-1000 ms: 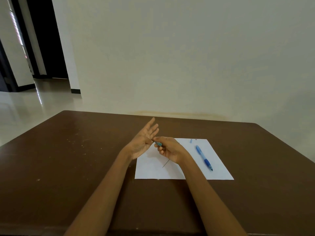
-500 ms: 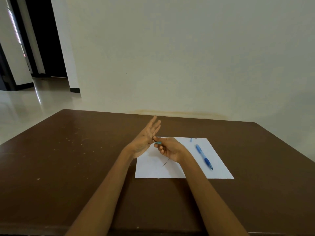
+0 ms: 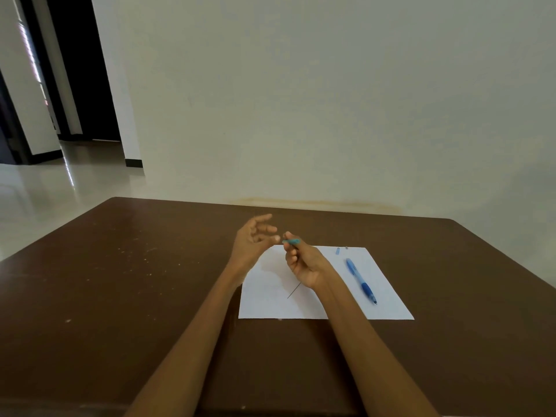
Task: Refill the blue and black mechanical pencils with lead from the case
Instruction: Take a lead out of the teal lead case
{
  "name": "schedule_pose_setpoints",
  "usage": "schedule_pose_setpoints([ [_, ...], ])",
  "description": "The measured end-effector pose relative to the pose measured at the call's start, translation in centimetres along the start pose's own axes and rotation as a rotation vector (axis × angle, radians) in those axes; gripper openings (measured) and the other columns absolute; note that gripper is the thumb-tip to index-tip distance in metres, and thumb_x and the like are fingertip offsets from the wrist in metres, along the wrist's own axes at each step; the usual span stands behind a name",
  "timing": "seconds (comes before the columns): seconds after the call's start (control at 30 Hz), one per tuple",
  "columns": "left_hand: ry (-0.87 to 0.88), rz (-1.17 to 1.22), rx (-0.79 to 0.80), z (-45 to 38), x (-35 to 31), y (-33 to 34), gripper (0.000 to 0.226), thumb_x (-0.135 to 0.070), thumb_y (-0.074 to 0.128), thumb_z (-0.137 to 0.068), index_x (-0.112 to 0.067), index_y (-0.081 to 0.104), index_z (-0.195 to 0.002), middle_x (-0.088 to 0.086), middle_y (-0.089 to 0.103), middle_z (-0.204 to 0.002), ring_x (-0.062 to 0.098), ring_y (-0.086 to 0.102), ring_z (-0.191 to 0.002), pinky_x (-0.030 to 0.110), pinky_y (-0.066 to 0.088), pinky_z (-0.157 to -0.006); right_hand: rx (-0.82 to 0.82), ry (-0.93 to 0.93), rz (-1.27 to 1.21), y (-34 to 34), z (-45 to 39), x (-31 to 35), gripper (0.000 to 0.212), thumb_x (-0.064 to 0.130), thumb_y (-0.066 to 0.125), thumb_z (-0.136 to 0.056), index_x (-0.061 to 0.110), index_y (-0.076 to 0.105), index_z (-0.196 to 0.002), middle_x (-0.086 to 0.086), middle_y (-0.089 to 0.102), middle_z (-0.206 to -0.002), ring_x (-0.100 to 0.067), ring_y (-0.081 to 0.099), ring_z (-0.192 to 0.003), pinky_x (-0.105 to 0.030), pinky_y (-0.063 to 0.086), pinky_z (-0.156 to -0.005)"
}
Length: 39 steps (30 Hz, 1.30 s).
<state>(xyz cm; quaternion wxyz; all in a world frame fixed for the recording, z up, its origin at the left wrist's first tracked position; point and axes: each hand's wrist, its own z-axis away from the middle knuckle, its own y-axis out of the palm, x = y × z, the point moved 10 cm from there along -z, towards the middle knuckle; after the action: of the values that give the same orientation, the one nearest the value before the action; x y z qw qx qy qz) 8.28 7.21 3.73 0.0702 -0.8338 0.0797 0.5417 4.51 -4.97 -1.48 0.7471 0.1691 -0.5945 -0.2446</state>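
My right hand point(image 3: 304, 263) is closed around a small teal lead case point(image 3: 291, 241), whose end pokes out toward my left hand. My left hand point(image 3: 252, 240) hovers just left of it, palm up, with the fingers loosely curled; whether it holds any lead is too small to tell. A blue mechanical pencil point(image 3: 360, 279) lies on a white sheet of paper point(image 3: 388, 284), to the right of my right hand. Its small blue cap point(image 3: 337, 251) and a tiny grey piece point(image 3: 346, 247) rest near the sheet's far edge. A thin lead stick point(image 3: 294, 290) lies on the paper under my right wrist. No black pencil is in sight.
The brown table point(image 3: 126, 281) reaches the cream wall at its far edge. An open doorway and shiny floor lie beyond the table's left side. Small specks dot the tabletop on the left.
My left hand's fingers have curled in from a flat open palm. My right hand has lifted slightly with the lead case and moved a little apart from the left palm.
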Motion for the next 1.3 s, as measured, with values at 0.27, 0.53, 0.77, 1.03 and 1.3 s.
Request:
schedule_pose_setpoints([
  [0.27,0.064,-0.036,-0.079,0.4,-0.3,0.1,0.016,-0.008,0.071,-0.079,-0.017,0.071,-0.093,0.006,0.073,-0.086,0.013,0.070,-0.073,0.019,0.056,-0.069,0.014,0.023,-0.030,0.5,0.3,-0.7,0.012,0.018,0.062,-0.089,0.007,0.064,-0.086,-0.002,0.062,-0.057,-0.004,0.050,-0.039,-0.011,0.044,-0.039],
  [0.53,0.059,0.035,-0.215,0.6,-0.8,-1.2,0.006,-0.016,0.069,-0.082,-0.020,0.069,-0.087,-0.002,0.071,-0.080,0.011,0.070,-0.070,0.016,0.055,-0.064,-0.080,-0.160,-0.078,-0.6,0.1,1.2,0.023,0.016,0.065,-0.087,0.007,0.060,-0.107,-0.010,0.064,-0.083,-0.008,0.062,-0.056,-0.016,0.055,-0.051],
  [0.77,0.028,0.113,-0.216,0.4,-0.7,-0.8,0.004,-0.019,0.069,-0.082,-0.019,0.067,-0.086,-0.002,0.074,-0.084,0.016,0.071,-0.070,0.021,0.057,-0.068,-0.131,-0.222,-0.285,-1.3,0.3,1.7,0.023,0.009,0.061,-0.089,-0.002,0.060,-0.109,-0.016,0.069,-0.092,-0.019,0.071,-0.074,-0.023,0.060,-0.063],
  [1.03,0.012,0.139,-0.219,0.5,-0.6,-0.9,0.002,-0.016,0.067,-0.084,-0.016,0.066,-0.086,-0.003,0.074,-0.082,0.017,0.072,-0.072,0.020,0.057,-0.066,-0.096,-0.214,-0.224,-0.8,0.1,1.5,0.030,0.010,0.057,-0.093,-0.003,0.055,-0.119,-0.022,0.065,-0.105,-0.021,0.071,-0.079,-0.027,0.060,-0.070],
  [1.3,0.009,0.134,-0.207,0.5,-0.5,-0.7,0.003,-0.015,0.069,-0.082,-0.017,0.066,-0.083,-0.006,0.074,-0.074,0.015,0.072,-0.071,0.017,0.055,-0.061,-0.109,-0.217,-0.235,-0.8,0.2,1.4,0.034,0.009,0.056,-0.093,-0.004,0.052,-0.124,-0.025,0.063,-0.112,-0.021,0.071,-0.075,-0.027,0.060,-0.068],
])
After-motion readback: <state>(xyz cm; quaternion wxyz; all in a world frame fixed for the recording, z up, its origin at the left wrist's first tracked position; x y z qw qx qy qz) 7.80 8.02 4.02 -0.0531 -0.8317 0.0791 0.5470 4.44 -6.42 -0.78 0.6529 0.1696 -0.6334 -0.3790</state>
